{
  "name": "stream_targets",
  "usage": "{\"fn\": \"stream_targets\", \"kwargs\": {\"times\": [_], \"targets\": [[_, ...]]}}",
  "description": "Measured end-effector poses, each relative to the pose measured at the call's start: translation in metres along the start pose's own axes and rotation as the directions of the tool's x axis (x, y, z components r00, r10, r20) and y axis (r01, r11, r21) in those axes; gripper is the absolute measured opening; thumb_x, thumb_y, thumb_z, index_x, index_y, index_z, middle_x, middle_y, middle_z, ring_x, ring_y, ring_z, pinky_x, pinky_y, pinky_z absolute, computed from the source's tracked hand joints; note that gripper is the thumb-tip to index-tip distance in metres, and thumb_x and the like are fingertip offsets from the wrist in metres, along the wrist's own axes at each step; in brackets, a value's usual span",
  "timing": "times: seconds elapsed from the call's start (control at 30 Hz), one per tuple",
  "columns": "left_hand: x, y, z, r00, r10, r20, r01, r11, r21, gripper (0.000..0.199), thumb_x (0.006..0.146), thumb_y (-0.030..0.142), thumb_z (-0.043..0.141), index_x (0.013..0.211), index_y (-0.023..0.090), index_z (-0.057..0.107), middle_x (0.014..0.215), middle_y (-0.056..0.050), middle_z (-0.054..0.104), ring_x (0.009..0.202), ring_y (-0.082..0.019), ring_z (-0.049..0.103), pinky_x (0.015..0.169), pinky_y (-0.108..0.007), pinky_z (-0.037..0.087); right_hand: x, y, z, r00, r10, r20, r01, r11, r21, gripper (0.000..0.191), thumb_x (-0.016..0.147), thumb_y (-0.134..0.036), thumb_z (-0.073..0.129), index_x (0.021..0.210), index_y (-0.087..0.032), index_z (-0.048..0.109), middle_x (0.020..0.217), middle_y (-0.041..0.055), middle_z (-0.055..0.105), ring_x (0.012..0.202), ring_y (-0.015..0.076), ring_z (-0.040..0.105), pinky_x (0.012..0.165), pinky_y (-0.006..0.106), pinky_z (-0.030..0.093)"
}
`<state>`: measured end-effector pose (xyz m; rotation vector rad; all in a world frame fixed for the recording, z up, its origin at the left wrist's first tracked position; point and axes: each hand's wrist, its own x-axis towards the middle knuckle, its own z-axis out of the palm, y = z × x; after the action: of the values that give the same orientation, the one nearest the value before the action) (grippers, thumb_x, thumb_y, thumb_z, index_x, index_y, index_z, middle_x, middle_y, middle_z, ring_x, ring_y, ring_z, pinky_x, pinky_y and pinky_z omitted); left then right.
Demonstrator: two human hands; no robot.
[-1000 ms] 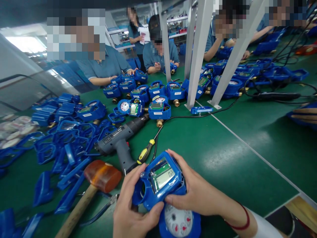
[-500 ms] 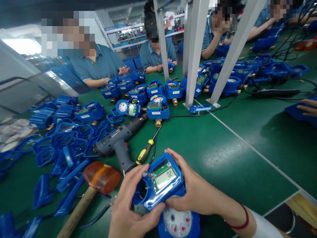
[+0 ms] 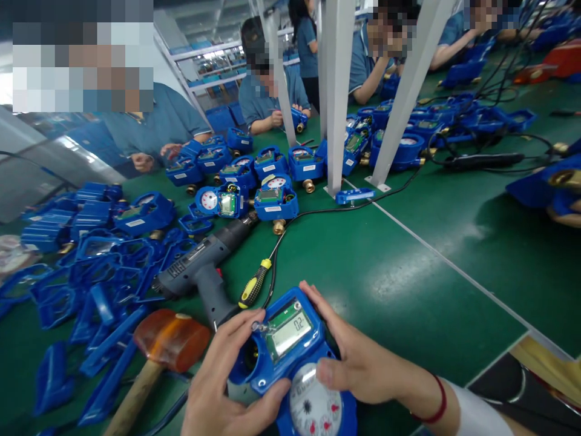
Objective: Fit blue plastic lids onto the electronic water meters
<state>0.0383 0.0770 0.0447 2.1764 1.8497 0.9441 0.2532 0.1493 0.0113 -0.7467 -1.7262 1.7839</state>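
Note:
A blue water meter is between my two hands, close to the green bench. Its LCD reads about 0.2 beside a green circuit board, and its round white dial with red pointers faces up. My left hand grips the left side, fingertips by a small clear piece at the display's edge and thumb on the lower housing. Wrapped along the right side is my right hand, its thumb lying over the dial. A round socket with a yellowish bit inside opens left of the display. The meter's underside is hidden.
Left of the meter lie a mallet, a heat gun, a yellow-black screwdriver and piled blue frames. More meters stand behind, near white posts. Co-workers sit across; another person's hand is at right.
My right thumb has moved from the display housing's lower edge onto the dial, and more of the dial shows. The view has shifted right. At far right, a meter with brass fitting has come into view.

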Motion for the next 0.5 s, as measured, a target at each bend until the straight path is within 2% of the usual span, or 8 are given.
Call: {"fn": "stream_targets", "kwargs": {"times": [0.07,0.13,0.23,0.3,0.4,0.5], "targets": [[0.001,-0.001,-0.002,1.000,0.024,0.007,-0.024,0.999,0.024,0.052,0.076,0.042,0.068,0.119,0.019,0.051,0.117,-0.011,0.060,0.106,-0.024,0.060,0.093,-0.034,0.052,-0.001,0.001,0.003,0.999,0.034,-0.007,-0.034,0.998,0.057,0.088,0.085,-0.063,0.050,0.150,-0.019,0.011,0.157,0.0102,0.004,0.145,0.0275,-0.001,0.117,0.052,0.006],[0.002,-0.002,-0.004,0.999,0.043,0.029,-0.044,0.997,0.056,0.051,0.077,0.042,0.067,0.119,0.018,0.050,0.115,-0.011,0.061,0.105,-0.024,0.061,0.092,-0.035,0.052,0.000,0.001,0.008,0.989,0.125,-0.075,-0.115,0.985,0.128,0.081,0.089,-0.063,0.041,0.149,-0.017,0.015,0.158,0.0090,0.003,0.145,0.0239,-0.001,0.118,0.047,0.003],[0.005,-0.002,-0.006,0.994,0.080,0.075,-0.088,0.988,0.124,0.050,0.079,0.042,0.065,0.118,0.016,0.049,0.113,-0.012,0.061,0.103,-0.023,0.062,0.089,-0.034,0.054,0.004,0.001,0.016,0.934,0.281,-0.219,-0.210,0.931,0.300,0.067,0.092,-0.060,0.036,0.144,-0.018,0.031,0.154,0.0094,0.022,0.144,0.0230,0.011,0.119,0.045,0.009],[0.007,-0.003,-0.007,0.991,0.102,0.083,-0.115,0.981,0.158,0.051,0.079,0.044,0.063,0.118,0.015,0.049,0.112,-0.013,0.062,0.101,-0.024,0.062,0.086,-0.034,0.055,0.005,0.001,0.021,0.889,0.368,-0.272,-0.243,0.883,0.402,0.062,0.093,-0.059,0.034,0.139,-0.018,0.039,0.147,0.0098,0.036,0.142,0.0237,0.021,0.118,0.045,0.015],[0.007,-0.007,-0.009,0.988,0.115,0.101,-0.131,0.977,0.167,0.051,0.079,0.045,0.062,0.119,0.016,0.049,0.111,-0.013,0.061,0.102,-0.025,0.061,0.086,-0.035,0.056,0.001,-0.002,0.026,0.853,0.438,-0.285,-0.288,0.848,0.444,0.062,0.093,-0.061,0.032,0.137,-0.019,0.043,0.143,0.0089,0.043,0.138,0.0233,0.030,0.117,0.044,0.018],[0.002,-0.015,-0.012,0.985,0.081,0.153,-0.099,0.988,0.115,0.048,0.081,0.041,0.061,0.121,0.019,0.047,0.115,-0.012,0.057,0.106,-0.024,0.059,0.089,-0.035,0.054,-0.005,-0.009,0.029,0.854,0.470,-0.222,-0.337,0.826,0.452,0.069,0.090,-0.065,0.034,0.143,-0.021,0.035,0.148,0.0074,0.036,0.140,0.0222,0.024,0.118,0.042,0.012]]}}
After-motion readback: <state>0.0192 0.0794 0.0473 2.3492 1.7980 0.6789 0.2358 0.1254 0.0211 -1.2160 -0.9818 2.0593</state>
